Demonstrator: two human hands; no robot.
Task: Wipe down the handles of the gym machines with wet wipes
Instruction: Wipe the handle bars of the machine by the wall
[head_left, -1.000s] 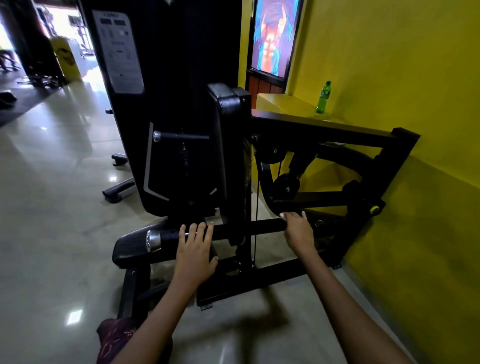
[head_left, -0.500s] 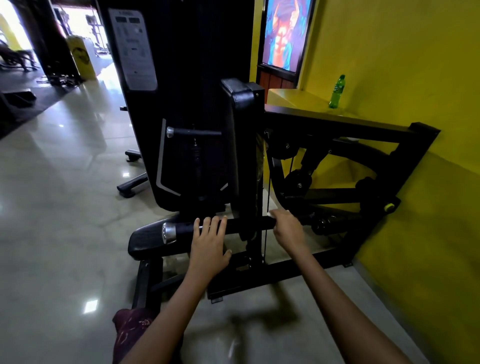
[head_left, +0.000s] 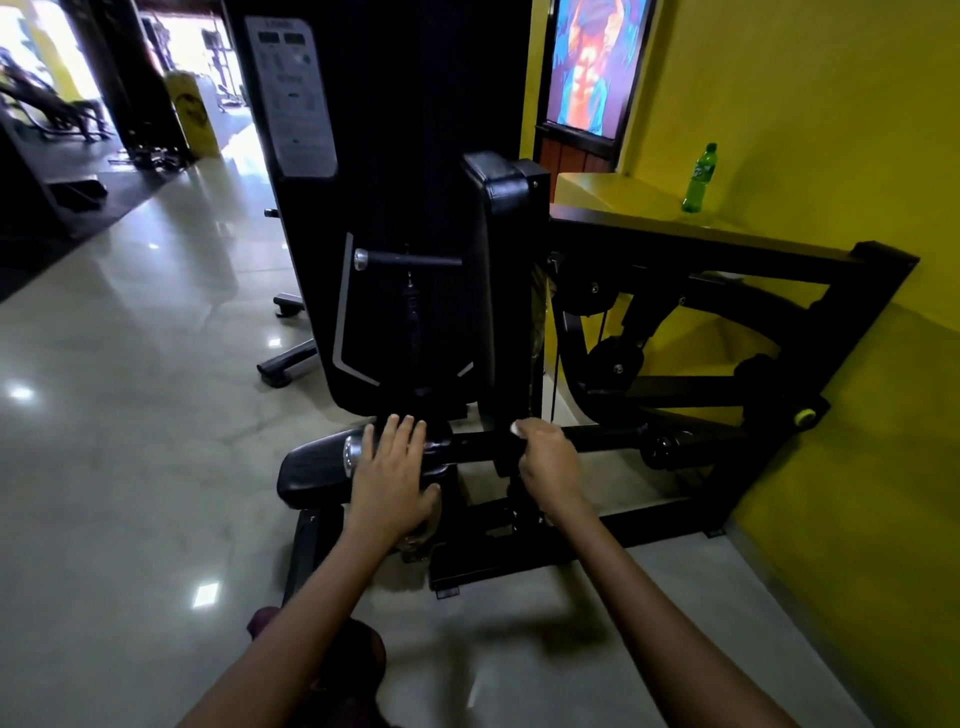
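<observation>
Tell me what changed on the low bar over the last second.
The right hand, curled round the bar with a bit of white wipe showing at its fingers, slid leftward along the bar toward the upright pad. Nothing was let go or newly taken. The left hand stayed flat on the bar beside its chrome end cap. The green bottle stayed on the ledge.

Black machine (head_left: 415, 208), white wipe (head_left: 516, 428), green bottle (head_left: 698, 179), yellow wall (head_left: 831, 130), glossy grey floor (head_left: 130, 441).

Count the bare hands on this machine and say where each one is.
2. The left hand rests flat on the handle bar near its chrome end. The right hand grips the same bar further right, a white wipe showing at its fingers.
</observation>
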